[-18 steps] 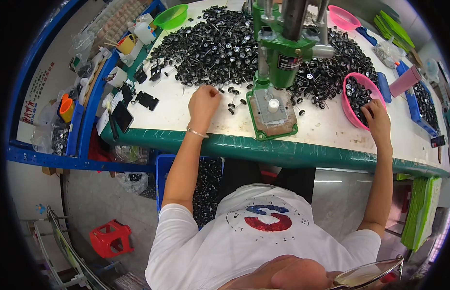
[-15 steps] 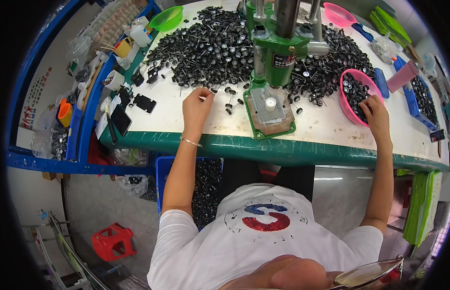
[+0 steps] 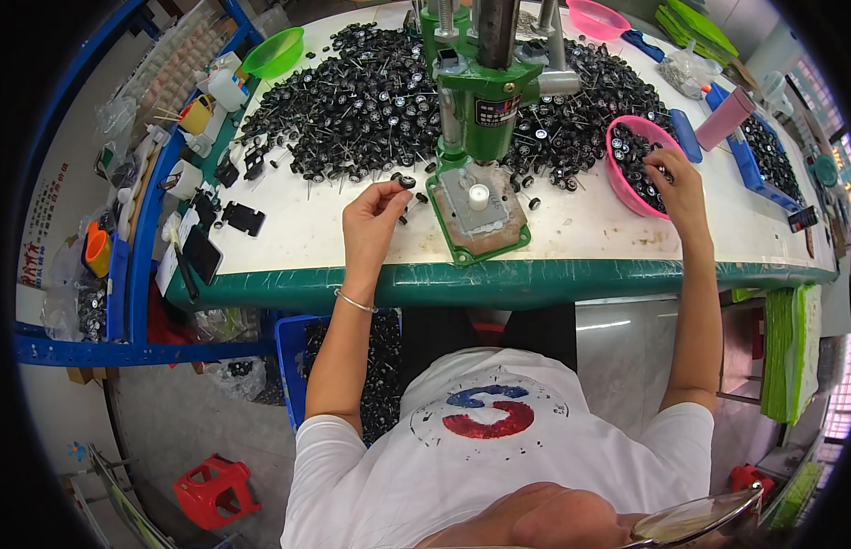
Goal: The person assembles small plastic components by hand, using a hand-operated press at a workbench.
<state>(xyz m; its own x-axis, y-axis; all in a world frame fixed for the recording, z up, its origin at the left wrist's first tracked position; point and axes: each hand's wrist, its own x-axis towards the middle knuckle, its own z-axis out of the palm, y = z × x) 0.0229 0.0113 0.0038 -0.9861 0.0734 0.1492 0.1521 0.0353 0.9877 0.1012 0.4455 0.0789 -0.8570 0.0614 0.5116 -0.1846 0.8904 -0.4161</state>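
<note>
- Clearly, the left hand [image 3: 369, 224] is closed in a pinch, thumb and forefinger gripping a small black wheel [image 3: 407, 182] at their tips, above the worktop [image 3: 572, 242]
- From that wheel, the white round post [image 3: 478, 196] on the base of the green press [image 3: 485, 101] lies to the right, near but apart; of the two hands, the left is nearer to it
- The post appears to stand upright; the wheel's round face shows, yet whether an axle runs from it, and which way, is hidden at the fingers
- The right hand [image 3: 677, 192] is well off to the right, its fingers bent over the wheels [image 3: 632, 157] in the pink bowl [image 3: 621, 186]; I cannot tell whether it grips one, as its fingertips overlap the dark parts
- Loose pieces [image 3: 421, 196] beside the left fingertips are partly covered and hard to make out
- The press hides the middle of the heap [image 3: 352, 110], and its own top is cut off by the upper edge
</note>
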